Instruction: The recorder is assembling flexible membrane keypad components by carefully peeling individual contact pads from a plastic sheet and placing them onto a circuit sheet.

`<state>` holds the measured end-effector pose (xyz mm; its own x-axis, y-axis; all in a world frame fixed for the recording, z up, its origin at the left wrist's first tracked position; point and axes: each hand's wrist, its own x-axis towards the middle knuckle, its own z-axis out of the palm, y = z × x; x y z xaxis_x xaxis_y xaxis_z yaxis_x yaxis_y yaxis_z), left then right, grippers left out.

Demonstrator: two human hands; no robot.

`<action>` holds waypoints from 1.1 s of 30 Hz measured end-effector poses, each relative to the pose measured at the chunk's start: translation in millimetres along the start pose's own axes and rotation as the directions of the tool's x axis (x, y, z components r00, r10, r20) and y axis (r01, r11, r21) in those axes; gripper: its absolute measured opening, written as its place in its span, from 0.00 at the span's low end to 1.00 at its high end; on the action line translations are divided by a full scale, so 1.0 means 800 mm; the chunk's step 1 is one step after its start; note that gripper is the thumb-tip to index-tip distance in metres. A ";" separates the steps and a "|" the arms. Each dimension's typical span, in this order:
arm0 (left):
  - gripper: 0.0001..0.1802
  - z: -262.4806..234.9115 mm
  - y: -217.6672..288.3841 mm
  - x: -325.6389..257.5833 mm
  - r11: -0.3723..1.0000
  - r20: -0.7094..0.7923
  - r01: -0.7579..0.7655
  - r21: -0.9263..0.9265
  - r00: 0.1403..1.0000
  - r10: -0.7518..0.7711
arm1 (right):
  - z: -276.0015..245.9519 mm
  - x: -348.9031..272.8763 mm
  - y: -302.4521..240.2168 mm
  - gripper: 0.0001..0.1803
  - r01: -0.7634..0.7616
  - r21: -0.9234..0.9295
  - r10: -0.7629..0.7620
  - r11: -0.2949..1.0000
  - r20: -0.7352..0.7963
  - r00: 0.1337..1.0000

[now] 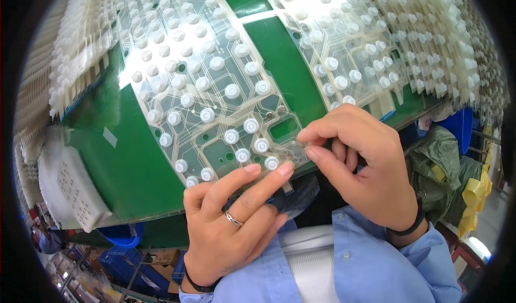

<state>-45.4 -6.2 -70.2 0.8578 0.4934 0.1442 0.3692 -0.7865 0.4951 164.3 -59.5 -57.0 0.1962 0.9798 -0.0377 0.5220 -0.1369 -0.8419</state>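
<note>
A clear keyboard membrane sheet (226,107) with printed traces and rows of white rubber domes lies on the green work surface. My left hand (236,211), a ring on one finger, rests at the sheet's near edge. Its index and middle fingers stretch out beside the nearest domes, and it holds nothing. At the sheet's near right corner, the thumb and index finger of my right hand (365,166) are pinched together. What lies between those fingertips is too small and clear to make out. Two small silvery discs (275,112) sit on the sheet just beyond the rectangular cutout.
Another domed sheet (344,40) lies to the right. Tall stacks of similar sheets stand at the left (83,50) and right (441,40). A white block of stacked pieces (80,187) sits at the table's near left. Below the edge are a blue bin (121,236) and dark green bags (443,155).
</note>
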 end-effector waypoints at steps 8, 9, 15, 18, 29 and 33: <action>0.12 -0.004 0.005 0.001 0.998 -0.013 0.052 -0.027 0.999 -0.053 | 0.022 0.000 -0.003 0.17 0.091 -0.343 -0.153 0.935 -0.157 0.976; 0.12 -0.005 0.005 0.000 0.999 -0.011 0.037 -0.035 0.999 -0.037 | 0.025 0.002 -0.003 0.17 0.055 -0.312 -0.125 0.948 -0.209 0.970; 0.11 -0.017 -0.014 -0.018 0.994 -0.141 0.047 -0.100 0.988 -0.061 | 0.026 -0.028 0.022 0.11 0.086 0.051 -0.062 0.995 -0.348 0.935; 0.10 -0.031 -0.016 -0.027 0.989 -0.127 0.144 -0.033 0.981 -0.147 | 0.012 -0.073 0.028 0.09 -0.143 0.419 0.184 0.897 -0.059 0.981; 0.11 -0.040 0.034 -0.048 0.946 -0.195 0.032 -0.323 0.976 -0.099 | -0.024 -0.041 -0.033 0.23 -0.053 0.645 0.084 0.763 -0.018 0.996; 0.11 -0.030 0.039 -0.019 0.967 -0.289 0.005 -0.255 0.954 -0.081 | -0.074 -0.012 -0.006 0.26 0.076 0.645 0.117 0.760 -0.251 0.961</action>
<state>-55.3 -29.5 -36.3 0.6847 0.6420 0.3452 0.2699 -0.6632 0.6981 208.9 -76.6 -20.9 0.4577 0.8891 0.0005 -0.1237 0.0642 -0.9902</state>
